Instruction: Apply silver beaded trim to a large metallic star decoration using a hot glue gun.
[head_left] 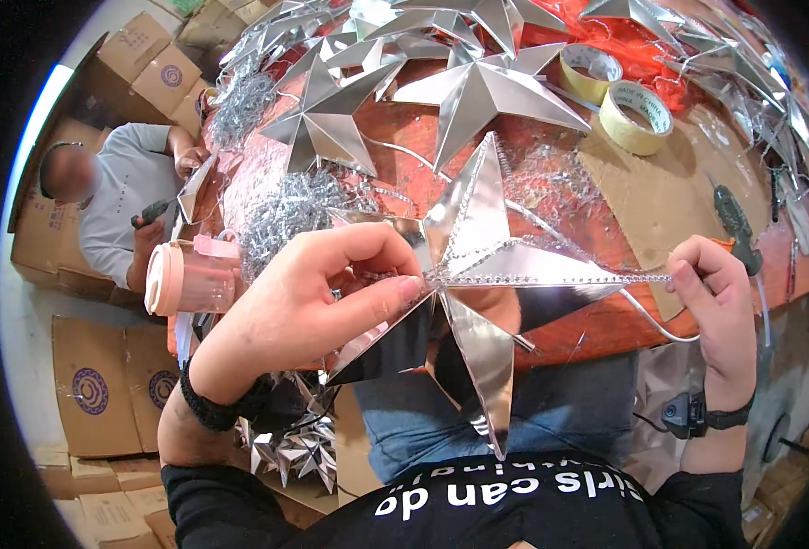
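A shiny silver five-pointed star [482, 357] is in front of me at the table's near edge, its folded faces mirror-like. A thin sparkling rhinestone trim [551, 278] runs along the ridge of its right-hand point, and more trim lines the upper point. My left hand [331, 284] is closed, thumb and forefinger pinching the trim at the star's centre. Beyond the right tip, my right hand [717, 293] pinches the trim's end between thumb and fingers, the strip stretched between both hands. Part of the star is hidden behind my left hand.
A dark green glue gun [736, 224] lies at right on a cardboard sheet [633, 197]. Tape rolls [636, 117] and silver stars [491, 87] cover the far side. Tangled trim [295, 215] and a pink cup [185, 279] are at left, near a co-worker [125, 188] holding another glue gun.
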The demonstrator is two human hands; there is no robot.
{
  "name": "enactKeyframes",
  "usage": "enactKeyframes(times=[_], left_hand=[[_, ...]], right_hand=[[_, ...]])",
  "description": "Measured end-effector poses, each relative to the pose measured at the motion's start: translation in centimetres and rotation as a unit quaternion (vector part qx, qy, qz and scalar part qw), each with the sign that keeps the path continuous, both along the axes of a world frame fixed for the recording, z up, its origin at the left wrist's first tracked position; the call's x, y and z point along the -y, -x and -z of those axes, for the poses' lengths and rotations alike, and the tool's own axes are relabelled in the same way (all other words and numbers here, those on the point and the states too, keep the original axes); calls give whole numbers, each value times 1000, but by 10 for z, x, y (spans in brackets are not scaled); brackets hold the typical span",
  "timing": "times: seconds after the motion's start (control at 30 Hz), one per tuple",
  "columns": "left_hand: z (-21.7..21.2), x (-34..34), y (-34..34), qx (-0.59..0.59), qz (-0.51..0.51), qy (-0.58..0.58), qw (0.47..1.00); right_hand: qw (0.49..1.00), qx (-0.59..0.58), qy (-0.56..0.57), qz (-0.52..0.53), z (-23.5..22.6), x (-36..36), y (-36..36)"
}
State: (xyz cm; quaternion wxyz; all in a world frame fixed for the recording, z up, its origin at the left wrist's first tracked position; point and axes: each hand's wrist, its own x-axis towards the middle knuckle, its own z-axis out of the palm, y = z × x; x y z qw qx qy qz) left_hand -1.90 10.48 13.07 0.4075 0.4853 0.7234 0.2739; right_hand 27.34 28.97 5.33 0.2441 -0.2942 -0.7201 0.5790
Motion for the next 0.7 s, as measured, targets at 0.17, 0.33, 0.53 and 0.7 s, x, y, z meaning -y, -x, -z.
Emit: enactKeyframes(times=[0.17,0.33,0.53,0.7], left_hand=[[8,1,5,49,-12,-25,998],[14,2,11,27,-11,-40,999],[16,3,8,25,-8,-65,998],[12,1,-2,5,7,-48,999]], right_hand=[[1000,-13,6,6,3,1,-1],[1000,-19,5,7,1,3,-1],[999,-23,29,20,-1,3,-5],[998,-29,43,35,3,-3,-10]])
